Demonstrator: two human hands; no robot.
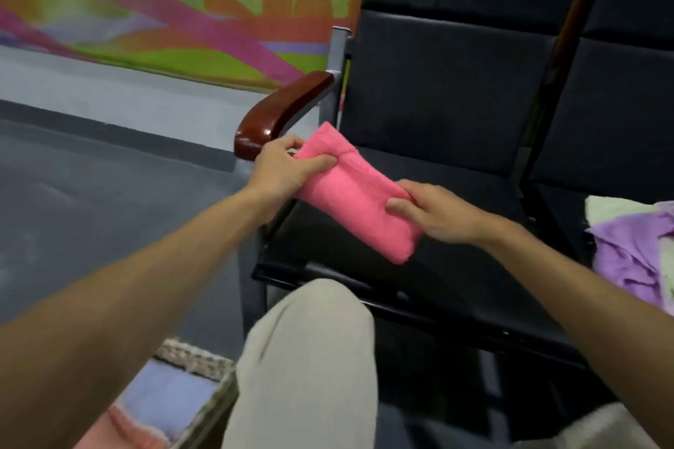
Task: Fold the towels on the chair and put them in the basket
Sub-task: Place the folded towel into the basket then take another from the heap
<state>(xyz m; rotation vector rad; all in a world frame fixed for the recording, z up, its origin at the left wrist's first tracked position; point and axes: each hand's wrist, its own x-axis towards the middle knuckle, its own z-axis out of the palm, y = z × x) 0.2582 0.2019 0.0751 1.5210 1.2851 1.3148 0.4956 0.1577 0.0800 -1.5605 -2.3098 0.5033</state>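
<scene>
Pink cloth, a folded towel [359, 200], is gripped at both ends. Its upper end, near the armrest, is clasped by the left hand [284, 166], with the thumb laid along the top and the fingers curled round the far edge. Its lower end is pinched by the right hand [434, 211], thumb on top and fingers tucked beneath. The towel is held as a long, narrow bundle, slanted across the left part of the black chair seat [456, 266]; whether it rests on the cushion cannot be told. Just beyond the left hand, a glossy brown wooden armrest [281, 109] is seen on a grey metal post. On the neighbouring seat to the right, a crumpled purple towel [634, 251] is heaped against a pale green one [616, 208]. A knee in light beige trousers [310, 357] is raised in front of the chair. At the lower left, on the grey floor [109, 175], a woven basket [197, 357] is placed, in which a blue folded towel [171, 397] and a salmon folded towel [124, 426] are laid side by side. Behind, the wall is covered by a colourful mural [146, 11].
</scene>
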